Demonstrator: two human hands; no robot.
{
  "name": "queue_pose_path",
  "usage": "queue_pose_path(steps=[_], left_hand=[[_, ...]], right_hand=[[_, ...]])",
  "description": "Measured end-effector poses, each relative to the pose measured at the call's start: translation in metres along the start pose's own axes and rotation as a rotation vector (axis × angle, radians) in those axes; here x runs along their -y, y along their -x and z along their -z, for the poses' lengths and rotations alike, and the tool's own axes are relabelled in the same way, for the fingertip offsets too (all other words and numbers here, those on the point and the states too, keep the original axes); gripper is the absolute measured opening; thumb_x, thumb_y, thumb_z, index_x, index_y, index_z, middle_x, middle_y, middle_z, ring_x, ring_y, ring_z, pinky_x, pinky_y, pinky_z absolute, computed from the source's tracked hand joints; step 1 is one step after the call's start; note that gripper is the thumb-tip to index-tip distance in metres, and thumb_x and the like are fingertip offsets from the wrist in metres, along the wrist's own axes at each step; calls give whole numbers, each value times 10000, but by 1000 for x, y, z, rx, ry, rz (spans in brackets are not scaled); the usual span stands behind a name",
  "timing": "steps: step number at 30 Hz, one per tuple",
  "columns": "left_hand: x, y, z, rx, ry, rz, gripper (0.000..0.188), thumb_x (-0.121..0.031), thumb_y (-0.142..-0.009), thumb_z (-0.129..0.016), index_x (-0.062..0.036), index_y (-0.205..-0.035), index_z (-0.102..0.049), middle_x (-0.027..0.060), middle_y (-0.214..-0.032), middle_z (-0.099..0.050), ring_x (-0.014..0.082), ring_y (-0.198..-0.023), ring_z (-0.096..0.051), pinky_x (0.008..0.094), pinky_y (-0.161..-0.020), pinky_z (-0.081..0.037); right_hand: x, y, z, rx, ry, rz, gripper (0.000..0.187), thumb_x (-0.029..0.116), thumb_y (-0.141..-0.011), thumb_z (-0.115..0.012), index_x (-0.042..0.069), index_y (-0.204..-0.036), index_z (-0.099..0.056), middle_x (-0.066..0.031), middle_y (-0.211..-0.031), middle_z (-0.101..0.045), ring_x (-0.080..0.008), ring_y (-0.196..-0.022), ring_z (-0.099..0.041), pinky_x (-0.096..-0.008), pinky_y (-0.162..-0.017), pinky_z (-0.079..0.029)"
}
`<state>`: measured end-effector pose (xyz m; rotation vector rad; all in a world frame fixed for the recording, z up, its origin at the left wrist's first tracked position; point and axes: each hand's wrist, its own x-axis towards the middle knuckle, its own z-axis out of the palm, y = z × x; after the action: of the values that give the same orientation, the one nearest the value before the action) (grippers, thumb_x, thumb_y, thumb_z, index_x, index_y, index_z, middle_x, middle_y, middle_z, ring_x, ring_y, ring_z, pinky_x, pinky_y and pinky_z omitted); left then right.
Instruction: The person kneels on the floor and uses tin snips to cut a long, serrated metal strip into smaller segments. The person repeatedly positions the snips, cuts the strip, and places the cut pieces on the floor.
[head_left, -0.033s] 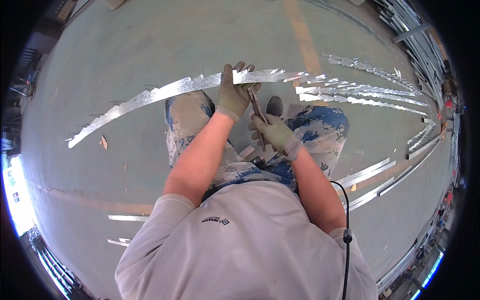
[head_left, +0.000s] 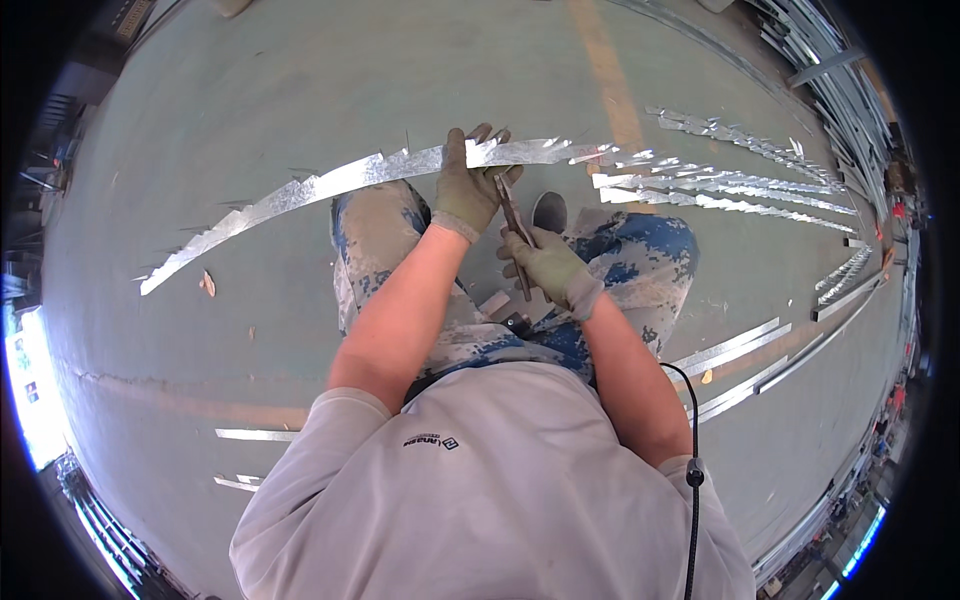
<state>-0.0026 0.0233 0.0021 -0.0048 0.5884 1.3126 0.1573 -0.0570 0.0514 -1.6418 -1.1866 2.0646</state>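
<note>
Silvery sheet metal, cut as a long narrow strip with a jagged, toothed upper edge, reaches leftward from the person's hands past the left knee of the blue-and-tan camouflage trousers. Its far left end sits a touch further inward than in the earlier frame; both hands look almost the same as then. The left hand, in a grey-green work glove, grips the strip, thumb across its near face and fingers behind. The right hand, gloved alike, is closed around a dark, slim metal hand tool, whose tip points up at the left hand's fingers; whether it touches them or the metal cannot be told.

Toward the left, the strip's end passes just beside a dry brown leaf, with grey-green floor spreading beyond the toothed edge. On the right, room is tighter: several jagged silvery strips lie beyond the right knee, near the held strip's right end, which is hard to make out among them. Plain flat metal strips lie lower on that side, and a dark shoe shows just beyond the right hand.
</note>
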Motion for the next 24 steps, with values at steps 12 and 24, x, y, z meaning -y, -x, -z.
queue_pose_path(steps=[12,24], left_hand=[[-1,0,-2,-22,-119,-65,582,-506,-1095,-358,-26,-1414,-442,208,-1424,-539,362,-1246,-610,540,-988,-568],[-1,1,2,34,-89,-79,548,-492,-1093,-372,-25,-1368,-453,207,-1405,-524,349,-1312,-558,546,-983,-601]], right_hand=[[2,-20,-7,-47,5,20,461,429,-1044,-555,7,-1231,-578,-117,-1009,-671,-171,-655,-601,-333,-550,-497],[5,-20,-9,-160,44,-10,475,474,-1020,-579,25,-1159,-648,-93,-852,-688,-156,-635,-599,-330,-589,-512]])
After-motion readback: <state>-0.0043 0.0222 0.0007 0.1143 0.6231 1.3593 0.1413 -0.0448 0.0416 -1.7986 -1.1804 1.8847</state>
